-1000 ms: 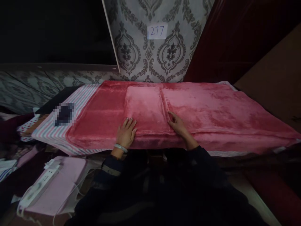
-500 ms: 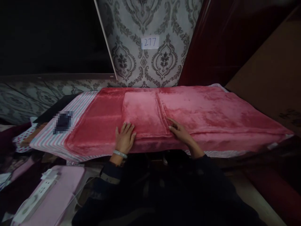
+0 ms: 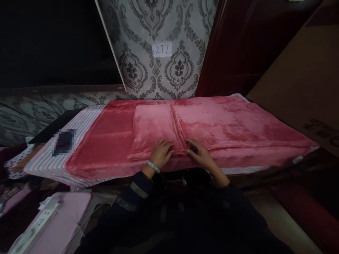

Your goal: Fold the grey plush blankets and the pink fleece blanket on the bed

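A plush pink-red blanket (image 3: 225, 123) covers most of the table, and a folded part (image 3: 153, 123) lies doubled near its middle. My left hand (image 3: 161, 155) rests on the front edge of this folded part, palm down with fingers stretched out and a pale bangle on the wrist. Just right of it, my right hand (image 3: 200, 153) touches the folded part's right front corner. Its thumb and forefinger are curved with a gap between them; the other fingers are partly hidden. Both hands lie close together.
Under the blanket shows a striped cloth (image 3: 88, 118), with a dark, pixelated item (image 3: 63, 141) on it. A power strip (image 3: 37, 225) lies on a pink stool (image 3: 66, 218) at lower left. Behind stand a dark screen (image 3: 55, 46) and a patterned wall (image 3: 127, 70); cardboard (image 3: 299, 81) borders the right.
My left hand has slid right along the folded part's front edge, towards my right hand. My right hand has moved slightly nearer to me, to the corner. The view has shifted a little.
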`<state>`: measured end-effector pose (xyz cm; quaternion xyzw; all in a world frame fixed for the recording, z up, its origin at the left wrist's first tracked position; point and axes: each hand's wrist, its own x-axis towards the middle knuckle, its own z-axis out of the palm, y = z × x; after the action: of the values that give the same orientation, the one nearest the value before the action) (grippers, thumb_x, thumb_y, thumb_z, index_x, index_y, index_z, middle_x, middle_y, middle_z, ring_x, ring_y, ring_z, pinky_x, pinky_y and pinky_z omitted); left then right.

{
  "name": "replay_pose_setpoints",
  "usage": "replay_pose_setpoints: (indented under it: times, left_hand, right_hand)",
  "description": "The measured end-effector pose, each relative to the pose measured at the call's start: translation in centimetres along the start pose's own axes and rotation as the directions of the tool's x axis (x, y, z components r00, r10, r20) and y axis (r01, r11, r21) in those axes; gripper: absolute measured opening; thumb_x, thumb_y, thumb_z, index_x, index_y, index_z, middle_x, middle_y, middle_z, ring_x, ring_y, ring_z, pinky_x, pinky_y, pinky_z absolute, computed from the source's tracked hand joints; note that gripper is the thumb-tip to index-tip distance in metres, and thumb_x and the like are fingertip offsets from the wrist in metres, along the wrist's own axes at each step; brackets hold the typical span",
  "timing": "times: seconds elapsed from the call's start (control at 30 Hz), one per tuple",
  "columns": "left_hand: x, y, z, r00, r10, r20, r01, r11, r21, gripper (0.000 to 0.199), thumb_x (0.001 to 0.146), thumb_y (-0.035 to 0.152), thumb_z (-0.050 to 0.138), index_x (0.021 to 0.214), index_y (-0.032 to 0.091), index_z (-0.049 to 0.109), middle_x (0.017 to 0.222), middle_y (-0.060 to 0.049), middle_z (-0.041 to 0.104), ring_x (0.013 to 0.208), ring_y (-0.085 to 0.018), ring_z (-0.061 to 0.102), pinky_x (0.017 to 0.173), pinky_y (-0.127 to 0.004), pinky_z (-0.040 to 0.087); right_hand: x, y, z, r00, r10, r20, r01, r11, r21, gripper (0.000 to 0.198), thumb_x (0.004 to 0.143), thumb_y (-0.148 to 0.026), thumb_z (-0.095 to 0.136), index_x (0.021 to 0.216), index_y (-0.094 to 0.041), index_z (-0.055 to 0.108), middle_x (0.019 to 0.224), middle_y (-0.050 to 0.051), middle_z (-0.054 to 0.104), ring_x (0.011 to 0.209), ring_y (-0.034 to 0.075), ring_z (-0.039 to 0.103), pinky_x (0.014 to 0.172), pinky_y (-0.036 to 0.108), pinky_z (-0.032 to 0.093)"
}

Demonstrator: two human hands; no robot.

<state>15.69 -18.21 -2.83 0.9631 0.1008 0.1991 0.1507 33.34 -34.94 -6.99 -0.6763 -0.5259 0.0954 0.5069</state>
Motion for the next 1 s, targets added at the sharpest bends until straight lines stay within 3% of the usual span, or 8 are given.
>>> replay_pose_setpoints:
  times: [0.17, 0.3, 0.4, 0.47, 0.57, 0.73, 0.87, 1.0]
  left_hand:
    - [1.6, 0.5, 0.4, 0.997, 0.011, 0.072, -0.011, 1.000, 0.002, 0.031, 0.091, 0.031, 0.067, 0.117, 0.016, 0.069, 0.120, -0.013, 0.068, 0.116, -0.029, 0.058, 0.105, -0.050, 0.047]
    - [2.6, 0.4, 0.9, 0.995, 0.024, 0.092, -0.026, 0.999, 0.021, 0.022, 0.089, 0.023, 0.064, 0.109, 0.017, 0.071, 0.111, -0.013, 0.068, 0.109, -0.029, 0.060, 0.097, -0.046, 0.050]
    - [3.2, -0.1, 1.2, 1.000, -0.012, 0.003, 0.013, 0.996, -0.085, 0.014, 0.089, 0.015, 0.057, 0.092, 0.018, 0.070, 0.096, -0.009, 0.069, 0.096, -0.024, 0.061, 0.090, -0.039, 0.050]
    - [3.5, -0.6, 1.2, 0.992, -0.097, -0.084, 0.077, 0.974, -0.214, 0.013, 0.088, 0.016, 0.055, 0.082, 0.018, 0.066, 0.083, -0.005, 0.066, 0.082, -0.019, 0.059, 0.079, -0.033, 0.049]
    - [3.9, -1.5, 0.4, 0.954, -0.253, -0.162, 0.161, 0.885, -0.436, 0.017, 0.088, 0.026, 0.056, 0.072, 0.019, 0.058, 0.065, 0.003, 0.053, 0.065, -0.013, 0.048, 0.064, -0.026, 0.040]
    - [4.5, -2.8, -2.6, 0.878, -0.426, -0.217, 0.180, 0.715, -0.675, 0.021, 0.086, 0.032, 0.055, 0.069, 0.020, 0.050, 0.063, 0.005, 0.041, 0.063, -0.011, 0.040, 0.062, -0.024, 0.035]
    - [5.4, -3.1, -4.9, 0.873, -0.421, -0.247, 0.145, 0.707, -0.692, 0.020, 0.085, 0.029, 0.056, 0.068, 0.020, 0.048, 0.065, 0.005, 0.042, 0.064, -0.011, 0.039, 0.062, -0.024, 0.034]
    - [6.2, -3.5, -6.1, 0.880, -0.377, -0.287, 0.131, 0.776, -0.617, 0.022, 0.084, 0.025, 0.055, 0.065, 0.021, 0.045, 0.063, 0.005, 0.038, 0.062, -0.011, 0.036, 0.061, -0.025, 0.030]
  right_hand:
    - [-0.4, 0.0, 0.1, 0.994, -0.083, 0.073, 0.086, 0.996, -0.038, 0.064, 0.088, -0.043, 0.069, 0.147, -0.024, 0.053, 0.139, 0.013, 0.060, 0.123, 0.029, 0.058, 0.105, 0.048, 0.049]
    - [-0.4, 0.2, 0.5, 0.992, -0.096, 0.085, 0.104, 0.990, -0.095, 0.069, 0.089, -0.032, 0.064, 0.154, -0.025, 0.044, 0.142, 0.013, 0.056, 0.128, 0.029, 0.055, 0.108, 0.049, 0.047]
    - [-0.4, 0.4, 0.9, 0.994, -0.099, 0.044, 0.103, 0.989, -0.108, 0.068, 0.087, -0.023, 0.060, 0.153, -0.025, 0.045, 0.140, 0.012, 0.058, 0.127, 0.027, 0.056, 0.108, 0.048, 0.047]
    - [-0.3, 0.4, 1.0, 0.994, -0.106, 0.008, 0.106, 0.988, -0.113, 0.062, 0.086, -0.021, 0.059, 0.148, -0.024, 0.051, 0.137, 0.012, 0.061, 0.125, 0.027, 0.058, 0.107, 0.048, 0.047]
    - [0.2, 0.1, 1.0, 0.994, -0.106, -0.033, 0.100, 0.984, -0.150, 0.046, 0.088, -0.022, 0.059, 0.133, -0.025, 0.064, 0.125, 0.011, 0.069, 0.117, 0.028, 0.061, 0.105, 0.050, 0.048]
    - [1.8, -0.6, 0.7, 0.992, -0.120, -0.032, 0.113, 0.979, -0.168, 0.024, 0.089, -0.027, 0.058, 0.106, -0.024, 0.075, 0.106, 0.009, 0.075, 0.103, 0.027, 0.065, 0.095, 0.046, 0.051]
    - [3.4, -0.3, 1.0, 0.999, 0.014, -0.042, -0.018, 0.994, -0.104, 0.024, 0.088, -0.036, 0.060, 0.100, -0.022, 0.074, 0.095, 0.008, 0.075, 0.087, 0.025, 0.067, 0.080, 0.038, 0.054]
    - [4.5, 0.4, 1.8, 0.989, 0.106, -0.102, -0.118, 0.986, -0.116, 0.024, 0.085, -0.037, 0.057, 0.095, -0.021, 0.072, 0.079, 0.004, 0.070, 0.069, 0.021, 0.062, 0.068, 0.034, 0.051]
